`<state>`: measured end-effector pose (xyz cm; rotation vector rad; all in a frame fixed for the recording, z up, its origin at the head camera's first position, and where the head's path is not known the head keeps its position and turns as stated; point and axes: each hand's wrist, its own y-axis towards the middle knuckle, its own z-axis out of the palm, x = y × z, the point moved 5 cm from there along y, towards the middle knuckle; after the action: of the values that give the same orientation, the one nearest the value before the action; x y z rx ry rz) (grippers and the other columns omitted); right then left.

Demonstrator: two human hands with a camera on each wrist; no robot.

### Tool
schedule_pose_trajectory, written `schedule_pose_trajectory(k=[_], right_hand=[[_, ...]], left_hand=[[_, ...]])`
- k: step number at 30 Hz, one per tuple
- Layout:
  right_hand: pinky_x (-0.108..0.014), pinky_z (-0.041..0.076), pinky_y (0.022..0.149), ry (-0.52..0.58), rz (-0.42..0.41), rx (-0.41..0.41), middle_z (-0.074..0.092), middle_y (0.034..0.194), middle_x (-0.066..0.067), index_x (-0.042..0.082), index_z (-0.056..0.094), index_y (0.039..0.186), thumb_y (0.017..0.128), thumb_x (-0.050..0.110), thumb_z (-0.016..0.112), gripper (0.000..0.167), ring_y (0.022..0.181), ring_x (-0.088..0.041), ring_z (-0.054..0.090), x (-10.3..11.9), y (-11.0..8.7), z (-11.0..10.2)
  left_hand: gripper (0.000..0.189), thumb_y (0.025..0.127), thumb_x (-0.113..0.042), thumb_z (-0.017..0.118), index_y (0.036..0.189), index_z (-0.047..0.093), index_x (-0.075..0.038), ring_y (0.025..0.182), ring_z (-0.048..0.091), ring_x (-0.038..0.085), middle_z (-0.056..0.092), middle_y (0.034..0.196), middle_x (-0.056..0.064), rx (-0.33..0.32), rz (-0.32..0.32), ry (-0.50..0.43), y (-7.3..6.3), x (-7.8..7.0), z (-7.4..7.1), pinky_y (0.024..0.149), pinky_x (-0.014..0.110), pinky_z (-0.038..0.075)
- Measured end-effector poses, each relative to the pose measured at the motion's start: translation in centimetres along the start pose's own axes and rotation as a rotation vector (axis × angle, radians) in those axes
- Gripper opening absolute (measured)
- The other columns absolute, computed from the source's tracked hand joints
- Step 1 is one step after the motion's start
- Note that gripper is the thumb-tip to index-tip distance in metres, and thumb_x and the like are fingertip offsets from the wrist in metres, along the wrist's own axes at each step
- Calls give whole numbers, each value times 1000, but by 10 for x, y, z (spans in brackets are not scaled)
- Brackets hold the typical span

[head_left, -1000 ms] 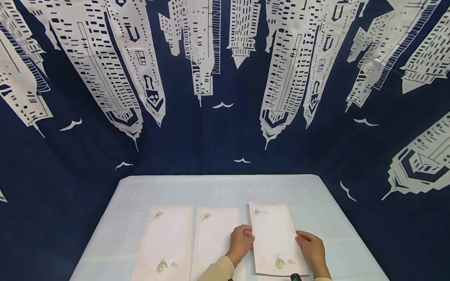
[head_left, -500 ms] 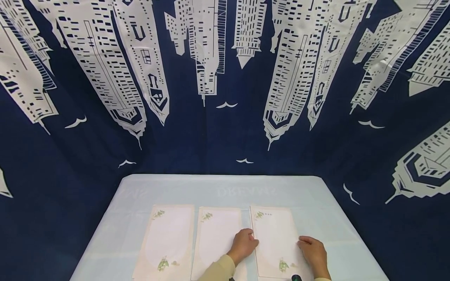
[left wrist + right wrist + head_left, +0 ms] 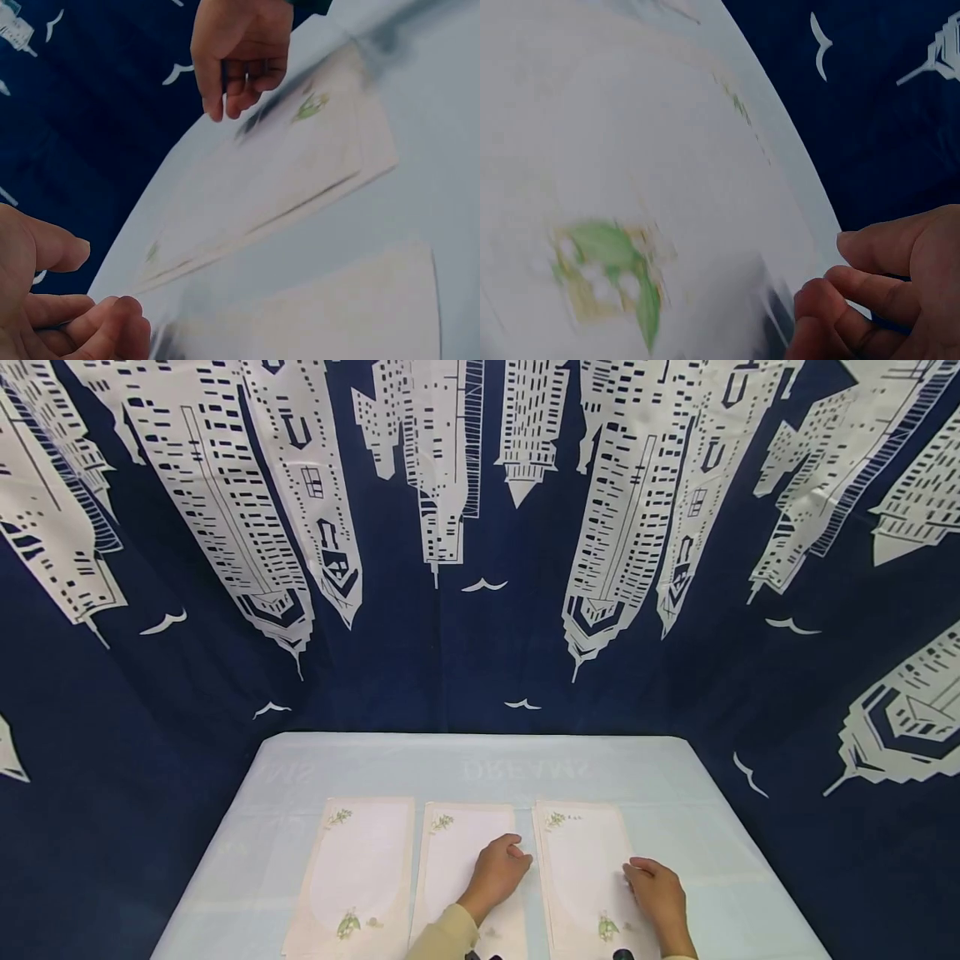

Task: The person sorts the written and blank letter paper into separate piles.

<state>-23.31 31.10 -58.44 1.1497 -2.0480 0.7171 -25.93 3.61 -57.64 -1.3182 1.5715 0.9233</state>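
Note:
Three cream stationery sheets with green floral prints lie side by side: a left sheet [image 3: 360,860], a middle sheet [image 3: 456,852] and a right sheet [image 3: 581,872]. The right one rests on other paper, whose edge shows along its left side, and bears small marks near its top. My left hand [image 3: 497,870] hovers over the middle sheet's right side; in the left wrist view its thumb and loosely bent fingers [image 3: 112,322] hold nothing. At the right sheet's right edge is my right hand [image 3: 657,893], its fingers loosely bent and free of the paper in the right wrist view.
A pale blue cloth [image 3: 712,827] with faint lettering covers the table. Behind it hangs a navy curtain [image 3: 390,668] printed with white upside-down buildings and birds. Small dark objects [image 3: 622,954] show at the bottom edge of the head view.
Both hands held the right sheet lifted, then lowered it onto the paper beneath. Now they have let go; the left hand has drawn away to the left, the right has shifted slightly.

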Motion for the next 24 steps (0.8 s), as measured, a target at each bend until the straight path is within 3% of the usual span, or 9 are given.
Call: schedule_pose_trajectory(k=[4,17,20,24], right_hand=[[-27,48,54,22,-23,47,67,74,-7,-15,61,120,96,16,61,38,63,-18,61,16,-9,16],[-30,56,57,64,-186,237,69,77,-4,-14,65,115,93,13,68,35,64,-16,64,61,-42,76],[-31,57,58,52,-238,288,71,80,-4,-13,65,114,93,14,69,34,63,-15,65,69,-50,89],[-34,58,64,-5,-301,324,71,83,-4,-13,66,113,92,14,69,34,67,-15,66,75,-60,103]], left_hand=[[38,91,-15,69,120,65,9,74,60,14,65,87,0,-66,3,31,-4,8,-28,68,33,52],[40,93,-17,68,121,64,11,85,67,29,70,98,13,-235,-78,176,-32,36,-122,74,46,56],[40,92,-17,70,120,64,12,87,68,32,70,99,18,-275,-84,253,-41,40,-134,76,49,56],[43,91,-17,72,119,64,13,82,68,31,70,97,19,-277,-103,329,-51,44,-138,74,49,56]])
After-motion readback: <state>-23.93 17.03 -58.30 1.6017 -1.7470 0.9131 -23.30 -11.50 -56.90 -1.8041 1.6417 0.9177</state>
